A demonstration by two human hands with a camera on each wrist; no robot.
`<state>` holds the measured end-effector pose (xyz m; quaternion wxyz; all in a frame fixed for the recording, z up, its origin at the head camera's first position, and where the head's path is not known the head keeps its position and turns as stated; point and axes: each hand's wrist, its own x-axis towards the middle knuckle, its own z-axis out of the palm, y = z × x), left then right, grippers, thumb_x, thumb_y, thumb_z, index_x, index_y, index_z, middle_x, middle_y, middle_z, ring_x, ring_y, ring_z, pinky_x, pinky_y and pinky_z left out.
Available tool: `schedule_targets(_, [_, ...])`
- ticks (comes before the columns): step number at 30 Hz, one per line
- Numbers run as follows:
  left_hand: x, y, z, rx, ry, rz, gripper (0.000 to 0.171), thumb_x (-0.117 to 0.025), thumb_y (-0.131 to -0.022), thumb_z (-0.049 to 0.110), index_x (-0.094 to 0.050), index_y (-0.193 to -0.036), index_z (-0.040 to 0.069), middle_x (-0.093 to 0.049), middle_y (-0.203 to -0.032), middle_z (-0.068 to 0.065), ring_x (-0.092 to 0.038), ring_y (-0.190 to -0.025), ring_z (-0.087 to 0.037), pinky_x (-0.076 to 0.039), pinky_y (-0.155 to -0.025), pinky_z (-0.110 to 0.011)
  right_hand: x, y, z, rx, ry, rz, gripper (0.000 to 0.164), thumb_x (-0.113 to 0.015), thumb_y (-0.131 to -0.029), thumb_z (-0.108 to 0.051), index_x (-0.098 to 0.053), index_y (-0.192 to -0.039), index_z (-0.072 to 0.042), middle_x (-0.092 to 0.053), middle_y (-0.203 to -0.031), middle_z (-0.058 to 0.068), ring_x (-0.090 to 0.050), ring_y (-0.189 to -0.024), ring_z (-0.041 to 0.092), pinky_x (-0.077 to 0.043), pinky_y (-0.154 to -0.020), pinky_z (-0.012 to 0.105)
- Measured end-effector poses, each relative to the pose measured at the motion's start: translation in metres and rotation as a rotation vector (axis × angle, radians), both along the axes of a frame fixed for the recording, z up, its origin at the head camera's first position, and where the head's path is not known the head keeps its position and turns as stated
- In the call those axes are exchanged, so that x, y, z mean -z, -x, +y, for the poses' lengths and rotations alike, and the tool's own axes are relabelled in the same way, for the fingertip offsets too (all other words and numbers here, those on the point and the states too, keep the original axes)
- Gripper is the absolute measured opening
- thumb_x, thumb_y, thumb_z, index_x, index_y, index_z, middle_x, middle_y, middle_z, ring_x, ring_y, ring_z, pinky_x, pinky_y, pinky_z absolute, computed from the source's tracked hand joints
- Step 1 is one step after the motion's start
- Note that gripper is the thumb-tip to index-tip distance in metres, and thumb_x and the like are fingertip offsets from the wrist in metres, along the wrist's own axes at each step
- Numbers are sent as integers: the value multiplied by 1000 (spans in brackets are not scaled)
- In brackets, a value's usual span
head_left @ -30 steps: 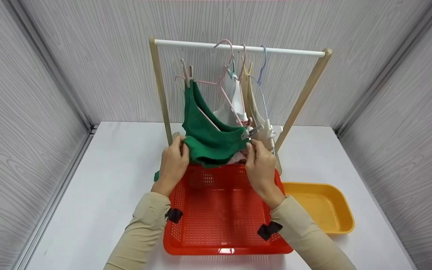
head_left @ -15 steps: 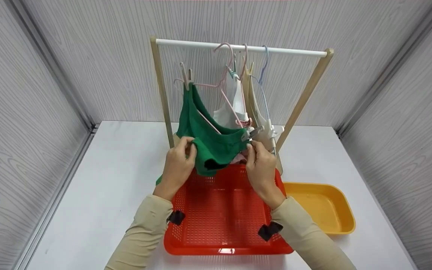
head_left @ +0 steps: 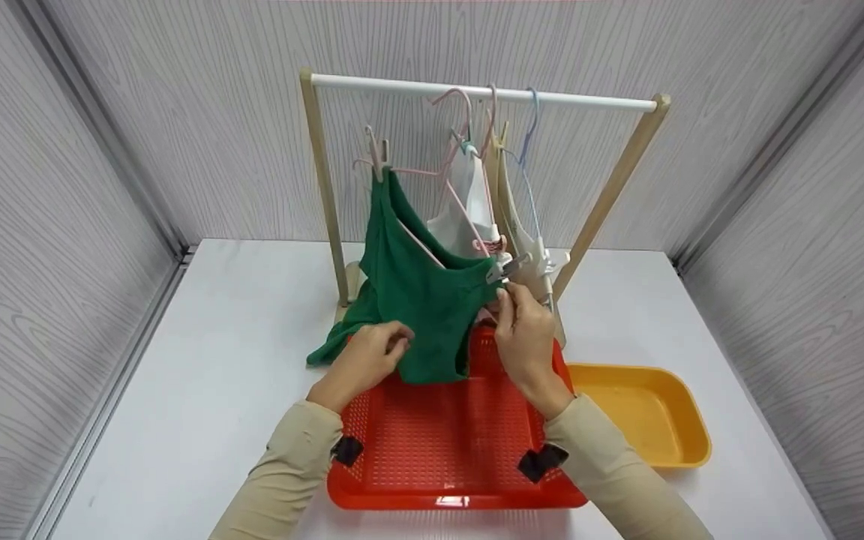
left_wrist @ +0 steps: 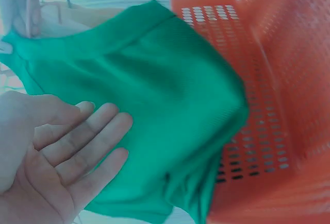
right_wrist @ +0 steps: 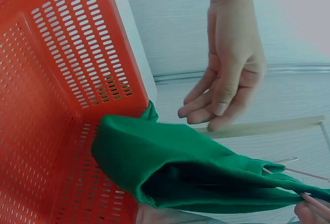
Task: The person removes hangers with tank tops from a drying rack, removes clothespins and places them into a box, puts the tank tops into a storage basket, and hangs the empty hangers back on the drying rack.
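A green tank top (head_left: 432,300) hangs from a pink hanger (head_left: 423,244), whose hook overlaps the white rod. One strap is held by a clothespin (head_left: 376,154) at the hanger's left end; a grey clothespin (head_left: 508,268) grips the other strap. Just under this second one, my right hand (head_left: 526,326) pinches the strap's corner. My left hand (head_left: 368,356) is at the garment's left side with loosely bent fingers holding nothing. In the left wrist view, the left hand's fingers (left_wrist: 95,141) lie in front of the cloth. The tank top's hem droops over the red basket's back.
Beneath the hands stands a red perforated basket (head_left: 454,499), with a yellow tray (head_left: 691,409) to its right. Behind, a drying rack with a white rod (head_left: 589,101) bears white and beige garments on other hangers. Grey walls enclose the table.
My left hand has let go of the tank top's lower edge and moved down. The hem has unfolded downward over the basket. My right hand has stayed at the strap corner.
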<state>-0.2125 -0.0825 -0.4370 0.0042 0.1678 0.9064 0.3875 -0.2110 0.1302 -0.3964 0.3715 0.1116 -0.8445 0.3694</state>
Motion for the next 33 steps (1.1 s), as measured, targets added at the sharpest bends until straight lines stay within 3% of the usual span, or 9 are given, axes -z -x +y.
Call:
schedule_targets(11, [15, 11, -18, -113, 72, -7, 22, -54, -97, 9, -66, -112, -2, -69, -111, -17, -65, -100, -26, -54, -91, -42, 2, 0, 4, 5, -29, 22, 12, -58, -93, -3, -63, -96, 7, -68, -73, 18, -65, -65, 29, -56, -62, 40])
schedule_targets(20, [29, 30, -31, -309, 221, -9, 21, -58, -92, 7, -65, -105, -8, -69, -103, -25, -68, -92, -35, -55, -81, -46, 2, -1, 6, -25, -21, 7, 13, -57, -94, -4, -63, -97, 7, -67, -73, 18, -65, -63, 27, -57, -62, 38])
schedule_targets(26, [35, 41, -29, -318, 291, -52, 16, -59, -91, 6, -63, -95, -9, -68, -95, -28, -67, -89, -39, -55, -77, -49, 2, -2, 8, -34, -7, 10, 12, -58, -94, -4, -63, -97, 7, -68, -76, 18, -67, -66, 27, -58, -65, 38])
schedule_targets(33, [42, 45, -28, -322, 313, -38, 10, -57, -88, 0, -63, -86, -8, -68, -89, -28, -68, -86, -40, -56, -75, -50, 4, -2, 7, -32, -33, 36, 13, -58, -94, -5, -64, -98, 6, -68, -74, 17, -66, -64, 27, -57, -62, 36])
